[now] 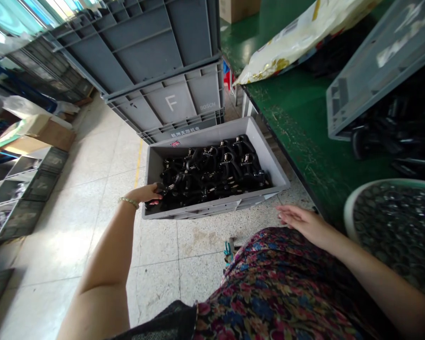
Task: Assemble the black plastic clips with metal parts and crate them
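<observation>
A grey plastic crate (216,208) on the floor holds rows of black parts (205,174) with shiny metal fittings; their exact kind is hard to make out. My left hand (149,194), a beaded bracelet at its wrist, reaches over the crate's left end with its fingers closed on a black part (163,190). That part sits low among the others and is partly hidden by the fingers. My right hand (297,219) hovers in front of my floral clothing, beside the green table's edge, its fingers loosely stretched and holding nothing.
Stacked grey crates (163,99) stand behind the open one. On the green table (286,118) are a tilted grey bin (371,80) of black parts, a pale printed bag (290,47) and a white round tub (350,203) of small dark pieces. Shelf bins (31,184) line the left.
</observation>
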Demonstrator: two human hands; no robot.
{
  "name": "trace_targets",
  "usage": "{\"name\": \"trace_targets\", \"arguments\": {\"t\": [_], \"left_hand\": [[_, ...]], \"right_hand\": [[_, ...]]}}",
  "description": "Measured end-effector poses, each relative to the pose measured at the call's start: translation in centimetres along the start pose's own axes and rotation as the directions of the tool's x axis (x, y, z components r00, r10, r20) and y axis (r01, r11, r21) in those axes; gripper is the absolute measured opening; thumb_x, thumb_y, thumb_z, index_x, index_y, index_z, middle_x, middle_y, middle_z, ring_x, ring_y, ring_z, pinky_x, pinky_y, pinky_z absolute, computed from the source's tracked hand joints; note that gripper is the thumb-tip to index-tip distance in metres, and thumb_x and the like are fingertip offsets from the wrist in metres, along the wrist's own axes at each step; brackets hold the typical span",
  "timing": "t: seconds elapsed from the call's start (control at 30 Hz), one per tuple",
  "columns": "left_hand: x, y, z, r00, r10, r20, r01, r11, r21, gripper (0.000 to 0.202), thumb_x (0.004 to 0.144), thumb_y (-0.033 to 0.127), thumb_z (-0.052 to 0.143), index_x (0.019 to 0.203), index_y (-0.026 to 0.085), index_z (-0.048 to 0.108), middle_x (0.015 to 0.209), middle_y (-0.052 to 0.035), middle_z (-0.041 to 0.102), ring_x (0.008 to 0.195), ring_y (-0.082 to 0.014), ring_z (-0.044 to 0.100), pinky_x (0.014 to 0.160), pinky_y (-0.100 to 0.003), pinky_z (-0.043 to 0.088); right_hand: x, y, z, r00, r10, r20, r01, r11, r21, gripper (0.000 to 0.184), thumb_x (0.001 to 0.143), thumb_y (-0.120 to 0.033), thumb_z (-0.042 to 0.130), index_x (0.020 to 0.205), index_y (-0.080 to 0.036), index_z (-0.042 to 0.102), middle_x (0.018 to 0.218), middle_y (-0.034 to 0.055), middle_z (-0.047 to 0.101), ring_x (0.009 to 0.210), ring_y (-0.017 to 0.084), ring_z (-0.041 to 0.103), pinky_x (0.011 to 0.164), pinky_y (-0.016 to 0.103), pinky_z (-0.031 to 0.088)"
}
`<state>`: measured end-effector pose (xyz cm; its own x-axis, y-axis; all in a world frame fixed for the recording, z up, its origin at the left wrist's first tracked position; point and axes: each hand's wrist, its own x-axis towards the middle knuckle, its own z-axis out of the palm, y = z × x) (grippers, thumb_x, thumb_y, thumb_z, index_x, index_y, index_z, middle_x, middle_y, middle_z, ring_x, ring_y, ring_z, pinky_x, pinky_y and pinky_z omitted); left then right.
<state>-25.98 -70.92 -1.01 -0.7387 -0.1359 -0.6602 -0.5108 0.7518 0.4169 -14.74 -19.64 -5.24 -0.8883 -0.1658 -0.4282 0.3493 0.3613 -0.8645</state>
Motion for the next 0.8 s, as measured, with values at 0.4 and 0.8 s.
{"name": "trace_targets", "arguments": {"t": [0.4,0.8], "left_hand": [[1.9,1.5,6.6,0.988,0.002,0.153,-0.089,0.817,0.569,0.009,0.055,0.024,0.067,0.056,0.017,0.062,0.056,-0.0049,0.063,0.062,-0.0213,0.062,0.063,-0.028,0.047],[6.9,5.5,6.3,0.952,0.26,-0.16,-0.18,0.902,0.392,0.075,0.058,0.059,0.071,0.118,0.016,0.057,0.123,-0.017,0.048,0.119,-0.0422,0.044,0.099,-0.048,0.035]], "right_hand": [[0.1,0.9,0.5,1.0,0.004,0.018,-0.003,1.0,-0.021,0.047,0.072,-0.052,0.059,0.106,-0.02,0.064,0.101,0.0112,0.07,0.089,0.025,0.067,0.082,0.037,0.053],[0.5,1.9,0.8,1.0,0.018,-0.02,-0.018,0.999,0.041,0.038,0.075,-0.048,0.058,0.101,-0.022,0.065,0.091,0.0072,0.071,0.083,0.023,0.067,0.075,0.035,0.054]]}}
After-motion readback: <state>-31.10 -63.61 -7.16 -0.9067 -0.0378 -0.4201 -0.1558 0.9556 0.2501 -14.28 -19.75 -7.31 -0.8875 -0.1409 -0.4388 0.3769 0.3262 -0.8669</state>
